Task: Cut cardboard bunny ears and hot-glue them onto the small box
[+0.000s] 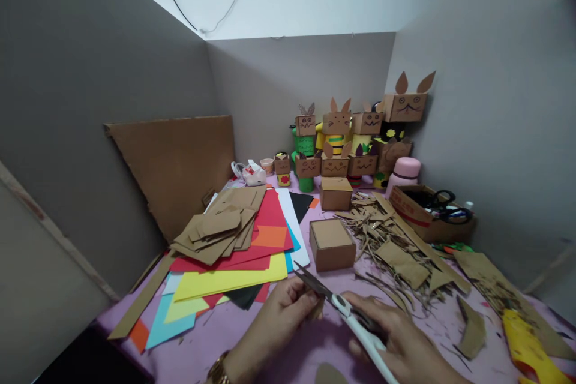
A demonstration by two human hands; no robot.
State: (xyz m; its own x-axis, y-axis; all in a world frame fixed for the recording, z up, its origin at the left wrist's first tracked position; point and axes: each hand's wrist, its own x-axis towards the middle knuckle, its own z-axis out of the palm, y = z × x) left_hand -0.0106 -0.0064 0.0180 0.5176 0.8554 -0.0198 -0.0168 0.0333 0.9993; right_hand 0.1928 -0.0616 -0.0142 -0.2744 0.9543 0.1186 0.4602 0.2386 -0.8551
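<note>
My right hand (400, 339) is closed round the white and dark handles of a pair of scissors (344, 306). Their blades are slightly apart and point up and left, across the fingertips of my left hand (290, 306). That hand is pinched on a small brown cardboard piece (318, 311), mostly hidden behind the fingers and blades. Just beyond the hands sits a closed cardboard box (333, 255). A rounded cardboard cutout (330, 374) lies at the near edge, partly out of view.
Left lie coloured paper sheets (225, 283) and stacked cardboard pieces (220, 223). Cardboard scraps (382, 240) spread on the right, near a yellow glue gun (524, 336) and an open box (420, 222) of tools. Cardboard animal figures (335, 165) and a pink bottle (405, 173) stand behind.
</note>
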